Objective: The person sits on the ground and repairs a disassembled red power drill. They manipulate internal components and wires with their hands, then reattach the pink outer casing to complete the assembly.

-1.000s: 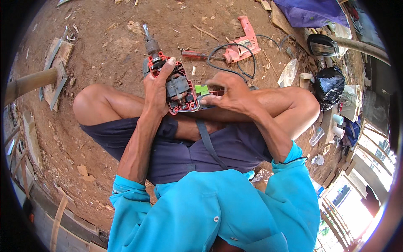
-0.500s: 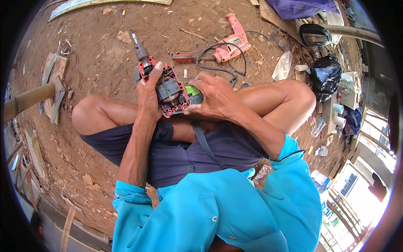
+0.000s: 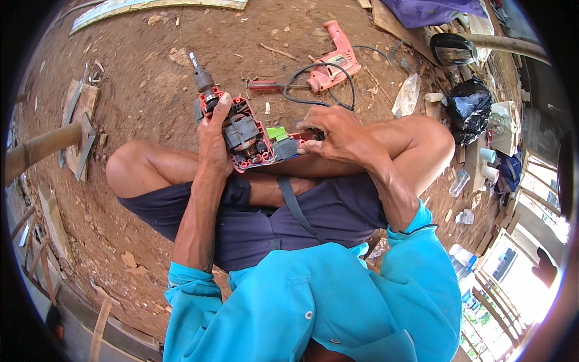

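Note:
My left hand (image 3: 212, 137) grips an opened power drill body (image 3: 240, 134) around its front section, thumb along the red housing, with the metal chuck pointing up and away from me. Dark motor parts show inside the housing, and a bright green piece (image 3: 276, 133) sits at its right. My right hand (image 3: 329, 136) has its thumb and fingers closed around the right end of the tool, by a dark part; just what they pinch is partly hidden. Beyond lie a red-handled screwdriver (image 3: 267, 85) and a pink drill (image 3: 330, 64) with a looped black cord.
I sit cross-legged on dirt. A bamboo pole (image 3: 45, 148) and boards (image 3: 78, 137) are at left. At right lie a black plastic bag (image 3: 469, 111), cups (image 3: 490, 173), a clear bottle (image 3: 458, 182), a dark rounded object (image 3: 451, 51) and a purple sheet (image 3: 428, 9) at top.
My right hand has shifted from over the green piece toward the tool's right end, uncovering that piece. The tool and my left hand are lower and further left than a second ago.

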`<action>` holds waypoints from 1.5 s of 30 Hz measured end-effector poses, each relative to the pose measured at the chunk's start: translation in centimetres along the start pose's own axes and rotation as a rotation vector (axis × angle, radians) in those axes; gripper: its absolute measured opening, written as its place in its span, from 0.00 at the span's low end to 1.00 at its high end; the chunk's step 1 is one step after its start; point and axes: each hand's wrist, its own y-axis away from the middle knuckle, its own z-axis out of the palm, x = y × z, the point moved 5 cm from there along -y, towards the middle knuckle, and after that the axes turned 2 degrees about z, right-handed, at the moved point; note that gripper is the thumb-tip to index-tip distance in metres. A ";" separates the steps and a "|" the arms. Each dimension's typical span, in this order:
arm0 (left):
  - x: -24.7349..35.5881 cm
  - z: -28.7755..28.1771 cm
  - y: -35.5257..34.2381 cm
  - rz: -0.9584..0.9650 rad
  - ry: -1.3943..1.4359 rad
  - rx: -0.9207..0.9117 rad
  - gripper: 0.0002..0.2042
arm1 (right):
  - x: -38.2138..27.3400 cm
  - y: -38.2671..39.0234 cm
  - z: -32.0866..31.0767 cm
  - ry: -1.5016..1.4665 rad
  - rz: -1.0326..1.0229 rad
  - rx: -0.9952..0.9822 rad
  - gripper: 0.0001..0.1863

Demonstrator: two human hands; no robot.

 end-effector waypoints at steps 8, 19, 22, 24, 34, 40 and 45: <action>0.1 -0.2 -0.1 -0.003 -0.007 0.006 0.16 | 0.0 0.5 -0.5 -0.042 -0.072 0.083 0.23; 0.0 0.1 0.2 0.015 -0.038 -0.021 0.16 | 1.2 0.4 -0.4 -0.300 -0.012 0.222 0.12; 0.0 0.3 0.4 0.010 -0.094 0.008 0.17 | 2.1 0.3 -0.4 -0.359 0.116 0.243 0.11; -0.1 0.2 0.3 -0.010 -0.069 0.021 0.14 | 1.6 0.0 -0.1 -0.435 0.173 0.206 0.14; -0.6 0.0 0.0 -0.018 -0.005 -0.002 0.14 | 1.6 -0.8 1.3 -1.161 0.322 0.079 0.19; -0.4 0.0 0.0 -0.021 -0.020 0.004 0.14 | 1.8 -0.7 1.1 -1.136 0.359 0.043 0.24; -0.3 0.2 0.2 -0.066 -0.061 -0.051 0.16 | 1.9 -0.4 1.0 -1.076 0.362 0.077 0.19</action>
